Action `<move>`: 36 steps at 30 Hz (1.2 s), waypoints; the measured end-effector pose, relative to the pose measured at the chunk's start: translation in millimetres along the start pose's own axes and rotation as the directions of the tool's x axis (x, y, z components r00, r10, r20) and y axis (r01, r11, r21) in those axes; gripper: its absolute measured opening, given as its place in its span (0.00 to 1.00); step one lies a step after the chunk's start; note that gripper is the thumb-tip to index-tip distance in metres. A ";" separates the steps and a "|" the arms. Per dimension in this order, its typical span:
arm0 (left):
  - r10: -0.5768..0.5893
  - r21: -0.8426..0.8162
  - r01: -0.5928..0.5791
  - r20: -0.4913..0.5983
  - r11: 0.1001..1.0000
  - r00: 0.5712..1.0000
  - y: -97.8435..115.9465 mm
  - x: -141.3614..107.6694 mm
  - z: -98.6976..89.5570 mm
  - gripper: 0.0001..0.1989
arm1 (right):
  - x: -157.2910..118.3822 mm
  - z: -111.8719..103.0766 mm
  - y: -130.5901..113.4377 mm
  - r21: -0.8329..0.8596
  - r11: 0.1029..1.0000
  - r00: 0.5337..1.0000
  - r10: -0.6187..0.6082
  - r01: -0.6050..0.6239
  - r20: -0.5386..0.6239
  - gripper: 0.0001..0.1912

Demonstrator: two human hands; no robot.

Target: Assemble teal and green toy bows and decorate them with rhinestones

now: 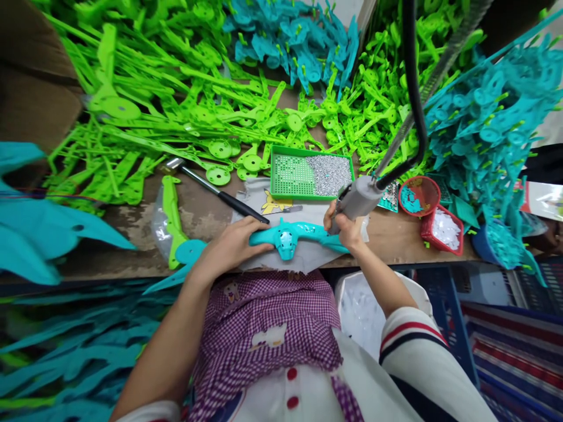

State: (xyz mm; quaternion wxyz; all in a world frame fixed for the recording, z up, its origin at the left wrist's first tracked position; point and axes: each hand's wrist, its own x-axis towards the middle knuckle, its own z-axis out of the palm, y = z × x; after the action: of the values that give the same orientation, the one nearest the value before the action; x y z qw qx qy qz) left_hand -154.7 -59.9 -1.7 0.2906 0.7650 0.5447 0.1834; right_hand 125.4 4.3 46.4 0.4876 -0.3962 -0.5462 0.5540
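A turquoise plastic part (pixel 287 241) with a round hub and curved arms lies on a grey cloth (pixel 303 265) at the table's front edge. My left hand (pixel 231 246) is closed on the part's left end, thumb in front. In my right hand (pixel 349 231) is a grey power screwdriver (pixel 361 196), tilted over the part's right arm; its tip is hidden by my fingers. A hammer (pixel 220 193) with a black handle lies just beyond my left hand. Behind the part is a green tray (pixel 275 196) holding small silvery screws.
Green plastic parts (pixel 176 99) are heaped across the back, with turquoise parts (pixel 299 41) behind and at right. A black cord (pixel 416 88) and a spring hang above the screwdriver. Red baskets (pixel 457 249) and a blue bowl (pixel 486 249) hold small pieces at right.
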 end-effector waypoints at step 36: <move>0.313 0.157 -0.347 0.204 0.925 0.927 132.9 94.9 79.0 0.33 | -77.1 -121.7 17.7 -0.429 0.812 0.855 0.156 -0.396 -0.494 0.26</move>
State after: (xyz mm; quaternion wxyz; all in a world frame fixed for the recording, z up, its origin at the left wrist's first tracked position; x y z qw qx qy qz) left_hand 21.3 -21.6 20.2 0.2275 0.8834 0.3950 0.1090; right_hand 258.0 -42.8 10.8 0.3845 -0.7027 -0.4856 0.3501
